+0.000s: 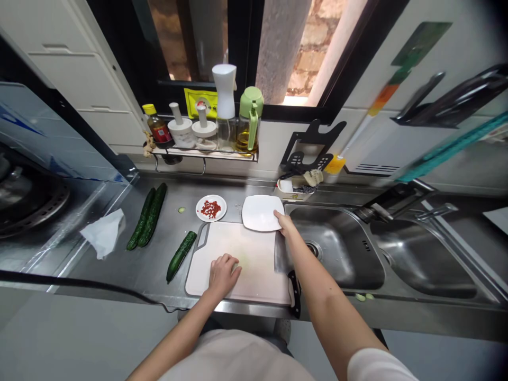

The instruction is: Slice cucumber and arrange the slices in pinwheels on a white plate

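Observation:
My right hand (pixel 283 221) grips the right edge of a white square plate (pixel 262 212), which is at the back right of the cutting board (pixel 206 272). Over the middle of the board is my left hand (pixel 224 270), fingers loosely curled and apart, holding nothing. Left of the board lies a piece of cucumber (pixel 181 256). Behind it, a round plate (pixel 199 201) bears chopped red bits (pixel 210 209). A knife with a black handle (pixel 295 293) lies along the board's right side, its blade partly hidden by my right arm.
Two whole cucumbers (pixel 153 217) and a crumpled white cloth (pixel 103 232) lie to the left. Two sink basins (pixel 337 238) are on the right. A rack (pixel 206 154) of bottles and jars hangs under the window. Cucumber slices (pixel 360 297) sit on the sink's front edge.

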`<action>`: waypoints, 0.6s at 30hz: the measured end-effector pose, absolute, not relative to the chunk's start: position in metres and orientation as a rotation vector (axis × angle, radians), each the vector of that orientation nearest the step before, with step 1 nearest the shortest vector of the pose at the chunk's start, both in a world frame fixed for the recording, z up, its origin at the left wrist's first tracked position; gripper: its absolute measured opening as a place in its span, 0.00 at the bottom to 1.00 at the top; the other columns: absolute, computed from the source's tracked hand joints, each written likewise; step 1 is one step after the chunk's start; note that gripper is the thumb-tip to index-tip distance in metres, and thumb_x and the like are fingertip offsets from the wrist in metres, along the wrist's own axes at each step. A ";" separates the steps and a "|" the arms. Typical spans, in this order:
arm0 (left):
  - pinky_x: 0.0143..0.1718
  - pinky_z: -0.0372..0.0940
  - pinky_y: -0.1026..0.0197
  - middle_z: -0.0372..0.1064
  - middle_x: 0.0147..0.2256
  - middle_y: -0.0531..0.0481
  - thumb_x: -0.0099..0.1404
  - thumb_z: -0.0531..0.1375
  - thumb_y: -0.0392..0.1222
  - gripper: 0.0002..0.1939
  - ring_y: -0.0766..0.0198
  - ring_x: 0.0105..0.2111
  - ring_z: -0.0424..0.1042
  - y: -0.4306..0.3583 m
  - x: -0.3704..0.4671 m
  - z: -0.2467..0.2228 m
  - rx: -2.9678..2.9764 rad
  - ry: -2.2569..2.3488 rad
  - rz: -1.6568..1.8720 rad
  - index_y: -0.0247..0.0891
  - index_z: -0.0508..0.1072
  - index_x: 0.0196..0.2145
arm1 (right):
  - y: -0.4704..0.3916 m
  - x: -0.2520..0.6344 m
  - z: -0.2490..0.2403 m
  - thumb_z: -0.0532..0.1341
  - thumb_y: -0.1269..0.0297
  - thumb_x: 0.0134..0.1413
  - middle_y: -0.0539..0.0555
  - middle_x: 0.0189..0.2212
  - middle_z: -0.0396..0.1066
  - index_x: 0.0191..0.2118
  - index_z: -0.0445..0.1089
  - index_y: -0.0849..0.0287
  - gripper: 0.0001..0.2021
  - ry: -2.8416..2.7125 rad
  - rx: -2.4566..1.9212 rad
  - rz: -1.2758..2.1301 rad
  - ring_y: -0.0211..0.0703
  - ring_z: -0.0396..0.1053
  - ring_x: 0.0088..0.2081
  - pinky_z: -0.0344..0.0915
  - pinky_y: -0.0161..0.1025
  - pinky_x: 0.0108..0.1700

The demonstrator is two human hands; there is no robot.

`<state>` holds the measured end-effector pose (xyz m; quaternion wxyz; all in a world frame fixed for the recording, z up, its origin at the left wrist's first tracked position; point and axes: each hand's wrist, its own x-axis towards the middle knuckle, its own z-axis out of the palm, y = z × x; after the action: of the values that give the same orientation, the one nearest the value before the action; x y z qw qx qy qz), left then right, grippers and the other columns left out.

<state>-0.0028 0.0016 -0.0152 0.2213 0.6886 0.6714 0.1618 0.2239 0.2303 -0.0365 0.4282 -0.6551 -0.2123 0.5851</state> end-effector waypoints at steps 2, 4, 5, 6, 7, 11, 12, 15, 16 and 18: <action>0.46 0.56 0.56 0.69 0.40 0.49 0.66 0.56 0.44 0.09 0.60 0.43 0.68 0.000 -0.002 -0.014 1.905 1.859 0.447 0.43 0.74 0.40 | 0.236 0.218 -0.040 0.65 0.66 0.55 0.55 0.26 0.76 0.48 0.69 0.69 0.17 -0.551 -1.645 1.459 0.42 0.74 0.28 0.74 0.38 0.33; 0.46 0.56 0.56 0.69 0.40 0.49 0.66 0.56 0.44 0.08 0.60 0.43 0.68 0.000 -0.002 -0.014 1.911 1.864 0.443 0.43 0.74 0.40 | 0.240 0.214 -0.044 0.65 0.66 0.55 0.55 0.26 0.76 0.47 0.69 0.70 0.16 -0.570 -1.656 1.455 0.41 0.74 0.28 0.73 0.37 0.33; 0.46 0.56 0.56 0.69 0.40 0.49 0.66 0.56 0.44 0.08 0.60 0.43 0.67 0.000 -0.002 -0.014 1.913 1.867 0.440 0.43 0.74 0.40 | 0.242 0.212 -0.046 0.65 0.66 0.55 0.56 0.26 0.76 0.47 0.69 0.70 0.16 -0.580 -1.661 1.453 0.41 0.74 0.28 0.73 0.36 0.33; 0.46 0.56 0.55 0.69 0.40 0.49 0.66 0.56 0.43 0.08 0.60 0.43 0.67 0.000 -0.002 -0.014 1.913 1.870 0.437 0.44 0.74 0.40 | 0.244 0.210 -0.047 0.65 0.65 0.54 0.56 0.26 0.76 0.47 0.69 0.70 0.16 -0.589 -1.667 1.452 0.41 0.74 0.28 0.73 0.36 0.33; 0.46 0.55 0.55 0.69 0.40 0.49 0.66 0.56 0.43 0.08 0.60 0.43 0.67 0.000 -0.001 -0.014 1.911 1.872 0.435 0.44 0.74 0.40 | 0.245 0.209 -0.048 0.65 0.65 0.54 0.56 0.27 0.76 0.47 0.69 0.70 0.17 -0.597 -1.672 1.450 0.41 0.74 0.28 0.73 0.36 0.33; 0.45 0.54 0.55 0.69 0.40 0.49 0.66 0.56 0.43 0.08 0.59 0.43 0.67 0.000 -0.001 -0.015 1.902 1.873 0.442 0.43 0.74 0.40 | 0.250 0.204 -0.051 0.66 0.64 0.53 0.56 0.28 0.76 0.49 0.68 0.69 0.20 -0.620 -1.689 1.446 0.41 0.74 0.29 0.73 0.36 0.33; 0.45 0.54 0.55 0.69 0.40 0.49 0.66 0.56 0.43 0.08 0.59 0.43 0.67 0.000 -0.001 -0.016 1.902 1.872 0.444 0.43 0.74 0.40 | 0.251 0.203 -0.051 0.66 0.64 0.53 0.56 0.28 0.76 0.50 0.68 0.69 0.20 -0.623 -1.692 1.448 0.41 0.74 0.29 0.73 0.37 0.33; 0.45 0.54 0.55 0.69 0.41 0.49 0.66 0.56 0.43 0.08 0.60 0.43 0.67 0.001 -0.002 -0.016 1.905 1.873 0.448 0.44 0.74 0.40 | 0.253 0.198 -0.050 0.65 0.64 0.54 0.56 0.29 0.76 0.52 0.66 0.70 0.21 -0.628 -1.696 1.456 0.41 0.74 0.28 0.73 0.38 0.33; 0.45 0.54 0.55 0.70 0.41 0.49 0.66 0.56 0.43 0.08 0.59 0.43 0.67 0.001 -0.002 -0.016 1.906 1.873 0.450 0.44 0.74 0.40 | 0.253 0.196 -0.050 0.65 0.64 0.55 0.56 0.29 0.76 0.52 0.66 0.70 0.21 -0.628 -1.699 1.459 0.41 0.73 0.28 0.73 0.38 0.33; 0.45 0.54 0.55 0.70 0.41 0.49 0.66 0.56 0.43 0.08 0.59 0.43 0.68 0.001 -0.002 -0.016 1.906 1.874 0.454 0.44 0.74 0.40 | 0.253 0.193 -0.049 0.64 0.64 0.55 0.55 0.29 0.76 0.53 0.65 0.69 0.22 -0.628 -1.705 1.463 0.40 0.73 0.28 0.73 0.38 0.33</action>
<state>-0.0019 0.0006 -0.0159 0.2135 0.6867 0.6753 0.1636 0.1930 0.2534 -0.0493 0.3932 -0.6719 -0.2476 0.5767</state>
